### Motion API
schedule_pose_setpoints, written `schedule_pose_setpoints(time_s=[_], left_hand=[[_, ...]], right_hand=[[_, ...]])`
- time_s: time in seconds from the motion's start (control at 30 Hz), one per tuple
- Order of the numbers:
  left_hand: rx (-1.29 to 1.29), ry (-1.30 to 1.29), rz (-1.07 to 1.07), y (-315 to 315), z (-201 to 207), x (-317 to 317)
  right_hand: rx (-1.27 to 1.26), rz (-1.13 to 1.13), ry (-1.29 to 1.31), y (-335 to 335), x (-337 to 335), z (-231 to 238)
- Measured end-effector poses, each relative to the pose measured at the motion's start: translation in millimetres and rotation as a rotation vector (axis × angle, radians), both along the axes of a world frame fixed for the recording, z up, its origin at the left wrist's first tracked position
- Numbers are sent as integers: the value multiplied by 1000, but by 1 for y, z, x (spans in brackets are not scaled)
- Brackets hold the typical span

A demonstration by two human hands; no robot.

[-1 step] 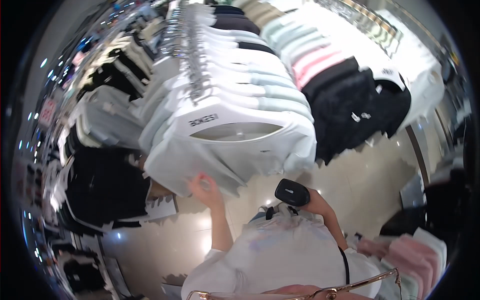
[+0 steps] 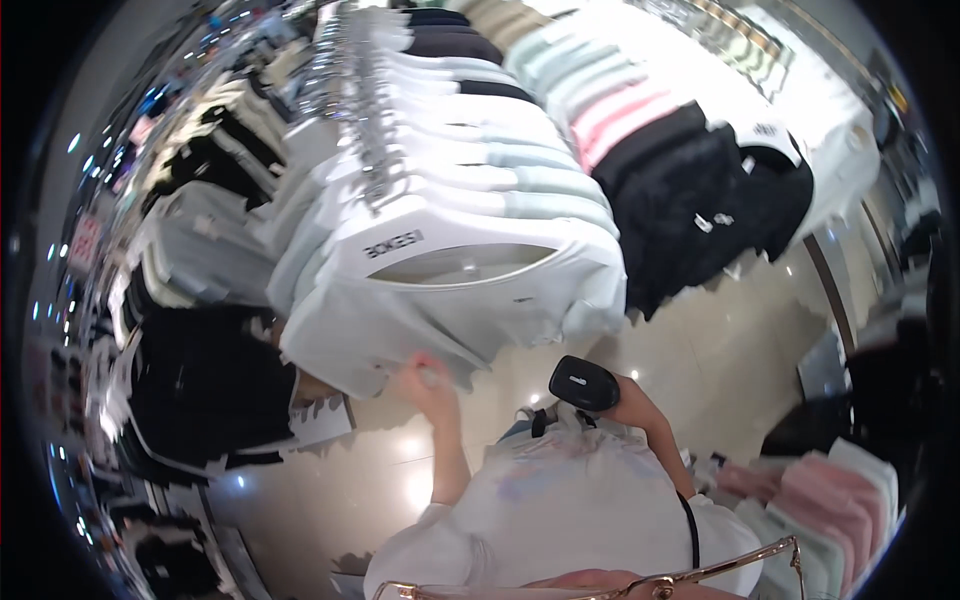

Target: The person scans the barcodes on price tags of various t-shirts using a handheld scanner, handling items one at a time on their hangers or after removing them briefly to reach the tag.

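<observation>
My right hand is closed around a black handheld scanner, whose rounded head hides most of the fingers. It is held in front of my body, just below the hem of the nearest shirt. That white shirt hangs on a white hanger at the front end of a rail. Close to the shirt's lower left edge is my left hand. Its fingers look bent but are blurred, and whether they touch the fabric is not visible.
Behind the front shirt, several white, pale green and dark tops fill the rail. Black shirts hang to the right and another black garment at the left. Pink tops hang at the lower right. Shiny beige tiles cover the floor.
The view has shifted slightly, so the racks sit a little further left. My left hand has moved slightly right and down, away from the shirt's hem. The scanner stays in my right hand.
</observation>
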State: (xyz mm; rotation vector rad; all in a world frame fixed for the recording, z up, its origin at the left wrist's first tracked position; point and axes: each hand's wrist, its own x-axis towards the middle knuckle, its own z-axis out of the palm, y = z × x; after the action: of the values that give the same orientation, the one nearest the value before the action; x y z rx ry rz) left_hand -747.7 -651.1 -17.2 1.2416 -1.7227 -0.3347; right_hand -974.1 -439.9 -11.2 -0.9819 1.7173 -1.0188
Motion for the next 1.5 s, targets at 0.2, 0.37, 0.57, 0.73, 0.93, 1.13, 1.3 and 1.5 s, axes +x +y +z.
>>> schedule_pose_setpoints(time_s=[0.2, 0.37, 0.57, 0.73, 0.93, 1.13, 1.3, 1.5], left_hand=[[426, -30, -746, 82, -40, -32], [123, -149, -1057, 31, -21, -69], [-79, -157, -1259, 57, 34, -127], [-26, -144, -1235, 121, 34, -185], [-302, -77, -863, 127, 86, -264], [-566, -277, -392, 87, 166, -324], [-554, -474, -379, 58, 180, -375], [-493, -433, -396, 39, 169, -365]], right_hand=[[42, -225, 60, 55, 27, 0], [111, -270, 37, 83, 25, -4], [159, -82, 102, 106, -22, -12], [95, -19, 121, 154, -95, -29], [3, -18, 269, 200, -185, -13], [24, -54, 296, 199, -222, -29], [-166, -186, 308, 189, -226, -42], [-49, -241, 168, 180, -244, -79]])
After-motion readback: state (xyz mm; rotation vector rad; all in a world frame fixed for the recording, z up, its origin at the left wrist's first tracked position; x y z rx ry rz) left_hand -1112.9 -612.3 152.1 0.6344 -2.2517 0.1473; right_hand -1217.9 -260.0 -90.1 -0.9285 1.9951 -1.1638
